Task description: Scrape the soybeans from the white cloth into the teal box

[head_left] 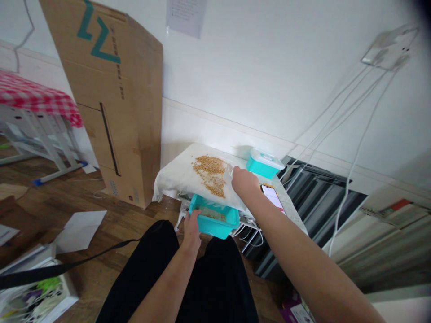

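Observation:
Pale yellow beans (211, 165), which look like soybeans, lie scattered on a white cloth (175, 172) over a small table. Just under the cloth's front edge is a teal plastic box (215, 229) without a lid, with some beans inside. My left hand (192, 224) grips this box by its left side, thumb over the rim. On the cloth at the right edge of the beans, my right hand (244, 181) is closed on a clear plastic piece (228, 172); its exact kind is hard to make out. The fingertips are partly hidden behind the hand.
A second teal box (264, 163) with a white lid stands at the table's back right, near a lit phone (272, 197). A tall cardboard carton (134, 112) leans left of the table. Cables (350, 188) hang from a wall socket (390, 47). A white bin (63, 291) sits at lower left.

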### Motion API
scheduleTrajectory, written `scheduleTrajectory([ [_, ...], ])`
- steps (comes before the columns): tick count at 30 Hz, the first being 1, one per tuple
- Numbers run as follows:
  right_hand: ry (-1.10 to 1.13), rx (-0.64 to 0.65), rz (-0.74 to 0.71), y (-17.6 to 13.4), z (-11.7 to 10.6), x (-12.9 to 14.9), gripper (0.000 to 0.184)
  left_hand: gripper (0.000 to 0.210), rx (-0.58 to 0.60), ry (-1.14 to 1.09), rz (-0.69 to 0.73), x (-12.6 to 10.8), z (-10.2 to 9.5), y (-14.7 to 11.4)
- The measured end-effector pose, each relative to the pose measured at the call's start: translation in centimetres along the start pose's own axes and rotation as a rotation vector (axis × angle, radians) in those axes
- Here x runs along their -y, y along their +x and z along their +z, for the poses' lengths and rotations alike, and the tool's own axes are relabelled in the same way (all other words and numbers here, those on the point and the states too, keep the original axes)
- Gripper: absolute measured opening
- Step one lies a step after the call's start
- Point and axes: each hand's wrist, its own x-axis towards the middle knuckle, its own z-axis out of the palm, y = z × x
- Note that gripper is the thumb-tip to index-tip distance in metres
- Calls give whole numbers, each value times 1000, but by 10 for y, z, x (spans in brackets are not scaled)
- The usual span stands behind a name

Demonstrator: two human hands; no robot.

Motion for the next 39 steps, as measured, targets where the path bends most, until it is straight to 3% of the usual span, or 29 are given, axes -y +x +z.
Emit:
scheduleTrajectory([
  [5,23,-102,-166,9,13,2,42,39,-20,40,2,6,-5,12],
  [11,48,-141,-379,28,33,15,46,34,21,-6,2,0,-5,14],
  [17,122,-69,-382,34,40,20,48,39,-11,-15,-21,-3,-4,10],
  [19,144,-54,-380,35,42,21,47,37,50,-43,-19,-1,-5,8],
  [29,157,-73,-413,38,46,25,54,38,130,-42,33,8,-8,18],
  [39,153,-127,-503,25,50,15,49,36,213,-117,89,2,-12,9],
])
